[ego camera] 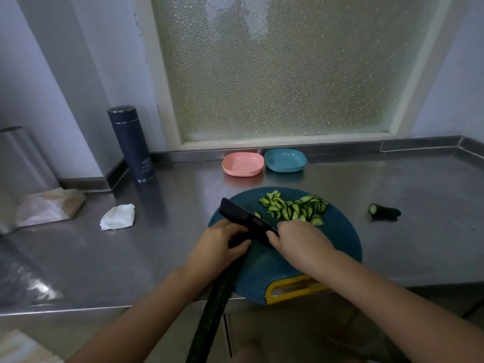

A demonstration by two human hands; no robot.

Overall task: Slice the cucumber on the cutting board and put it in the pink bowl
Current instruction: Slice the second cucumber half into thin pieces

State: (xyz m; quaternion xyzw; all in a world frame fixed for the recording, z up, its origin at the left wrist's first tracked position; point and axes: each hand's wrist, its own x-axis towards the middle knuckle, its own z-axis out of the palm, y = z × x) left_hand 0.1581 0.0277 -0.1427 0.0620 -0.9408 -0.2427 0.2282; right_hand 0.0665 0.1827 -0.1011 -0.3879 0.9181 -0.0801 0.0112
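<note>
Black knife (243, 218) gripped in right hand (298, 239), left hand (217, 242) curled round cucumber (221, 297); keep cuts thin imo, matching slices (296, 209) on cutting board (343, 231).

Two bowls: pink bowl (242, 163), blue bowl (285, 159). One knife (246, 221), one cutting board (337, 239), one flask (131, 144), one cucumber (217, 297), one stub (386, 211).

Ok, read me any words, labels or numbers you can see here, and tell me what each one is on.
Nothing can be quoted.
Dark blue flask: a pale emblem with a line of characters beneath it, too small to read.
Knife: a small pale mark on the black blade, too blurred to read.
No other text is visible.
</note>
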